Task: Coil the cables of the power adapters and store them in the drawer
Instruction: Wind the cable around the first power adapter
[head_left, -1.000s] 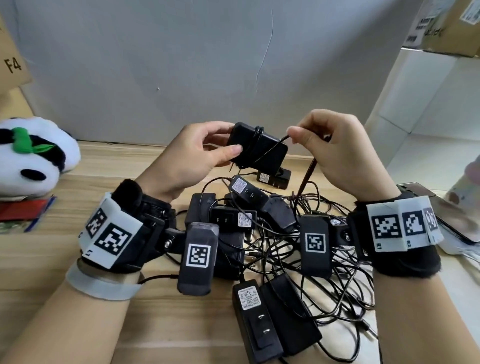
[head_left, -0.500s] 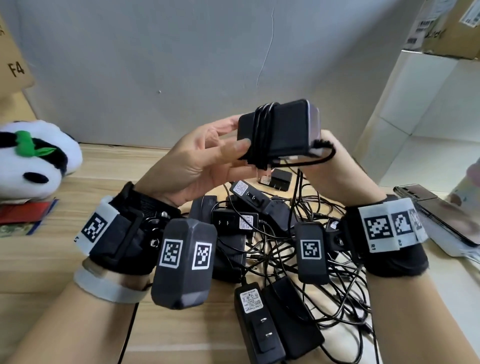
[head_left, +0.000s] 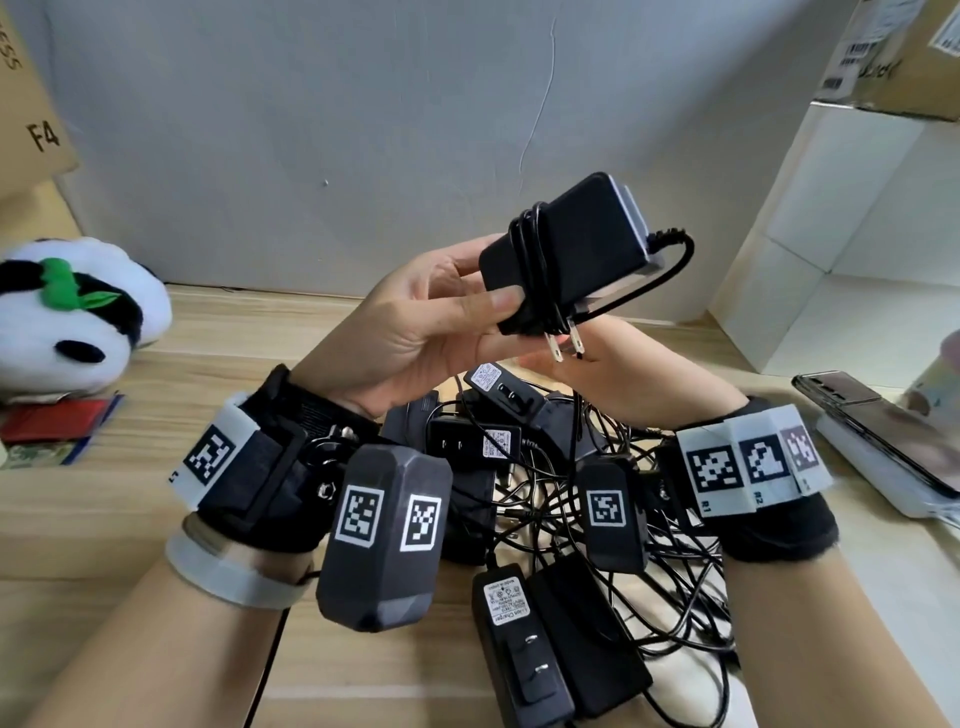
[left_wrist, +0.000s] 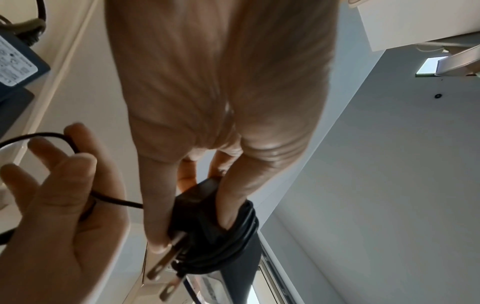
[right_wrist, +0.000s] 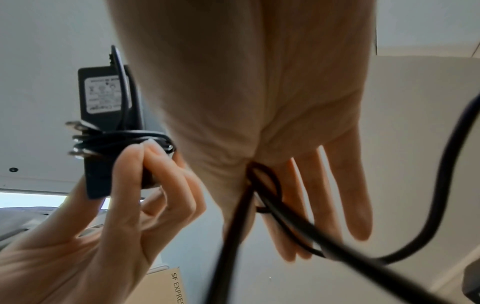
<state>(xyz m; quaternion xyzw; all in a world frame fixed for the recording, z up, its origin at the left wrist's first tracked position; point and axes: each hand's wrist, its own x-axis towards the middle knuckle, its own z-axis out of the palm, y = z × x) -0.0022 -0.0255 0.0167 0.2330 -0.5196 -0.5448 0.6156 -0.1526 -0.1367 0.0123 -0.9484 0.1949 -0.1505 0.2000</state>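
Above the cluttered desk (head_left: 130, 519), left hand (head_left: 415, 332) grips the wrapped adapter (head_left: 566, 254), right hand (head_left: 613, 364) spread under its cable (head_left: 670, 270)

Left hand (head_left: 415, 332) is gripping a black power adapter (head_left: 571, 249) by its lower end, thumb lying across the near face; its cable (head_left: 535, 270) is lying coiled just above the grip, prongs pointing down beside it. Right hand (head_left: 613, 369) is sitting below the grip, partly hidden; pile of adapters (head_left: 519, 493) is lying underneath
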